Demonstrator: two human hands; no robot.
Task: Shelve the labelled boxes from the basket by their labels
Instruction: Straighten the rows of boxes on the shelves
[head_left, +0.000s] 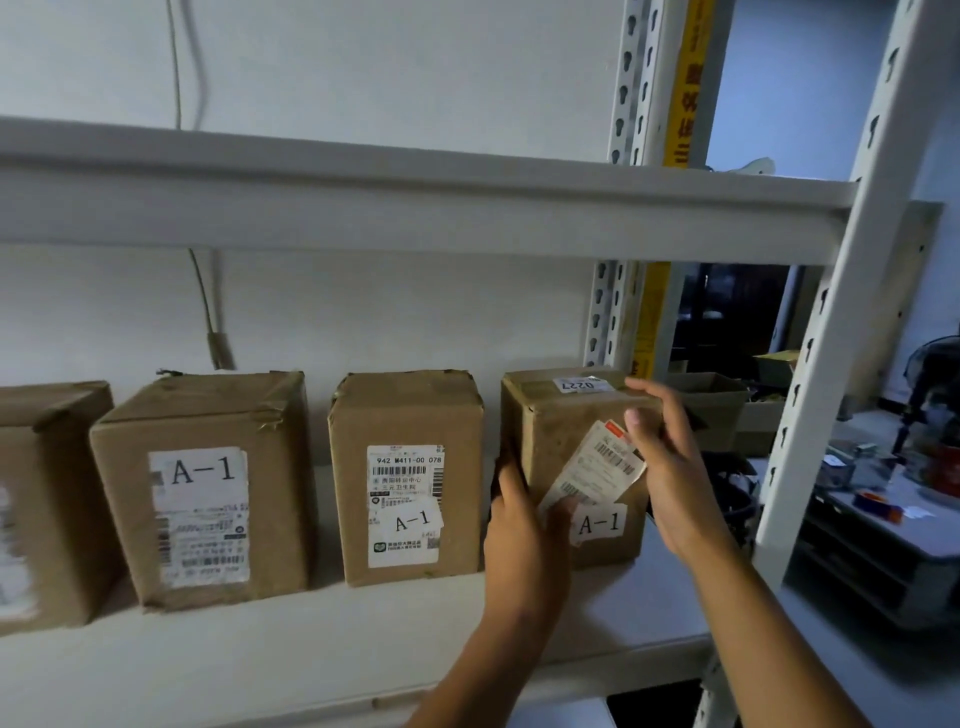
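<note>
Several brown cardboard boxes stand in a row on a white shelf (291, 639). The rightmost box (558, 441) carries an A-1 label low on its front and a loose shipping label hanging askew. My left hand (524, 525) presses against its lower left front corner. My right hand (670, 457) holds its upper right edge, fingers over the top. To its left stand a second A-1 box (410, 415), a third A-1 box (208, 415) and a partly cut-off box (47, 467). The basket is out of view.
An upper shelf beam (415, 208) runs just above the boxes. A white slotted upright (841, 322) stands close to the right of my right hand. Beyond it, a cluttered table (893, 519) holds small parts. A cable (208, 312) hangs on the back wall.
</note>
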